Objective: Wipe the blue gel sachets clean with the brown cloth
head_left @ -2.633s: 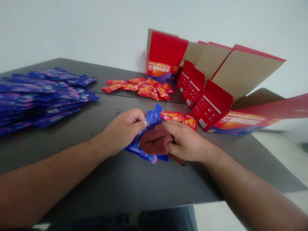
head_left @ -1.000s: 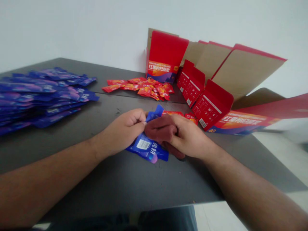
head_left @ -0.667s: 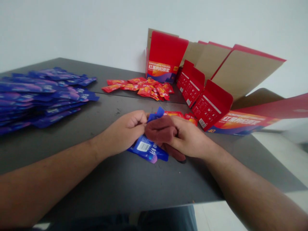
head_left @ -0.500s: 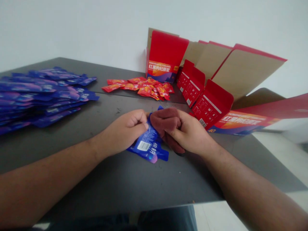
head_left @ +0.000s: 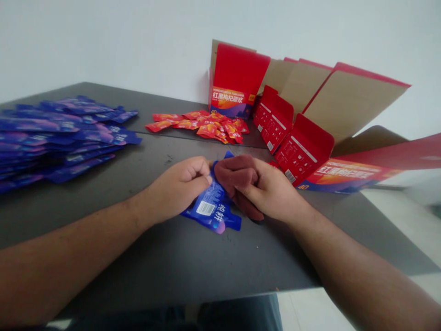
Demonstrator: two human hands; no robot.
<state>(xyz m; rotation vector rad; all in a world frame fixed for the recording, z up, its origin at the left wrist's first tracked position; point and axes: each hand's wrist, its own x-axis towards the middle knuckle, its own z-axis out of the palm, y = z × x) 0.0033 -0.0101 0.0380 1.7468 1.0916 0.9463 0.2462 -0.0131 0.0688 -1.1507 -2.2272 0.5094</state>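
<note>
My left hand [head_left: 184, 186] is closed, pinching the upper left edge of a blue pouch [head_left: 210, 209] that shows a white barcode label. A folded brown cloth [head_left: 237, 177] is bunched in my right hand [head_left: 275, 191], whose fingers are closed round it. The cloth lies against the pouch's upper right side and covers part of it. Another blue edge shows beneath the pouch, but whether it is a second pouch I cannot tell.
A heap of blue pouches [head_left: 62, 138] covers the left of the dark table [head_left: 165, 266]. Small red sachets [head_left: 203, 124] lie at the back middle. Behind them stands an open red box [head_left: 234, 82]; more open boxes [head_left: 330, 172] fill the right side.
</note>
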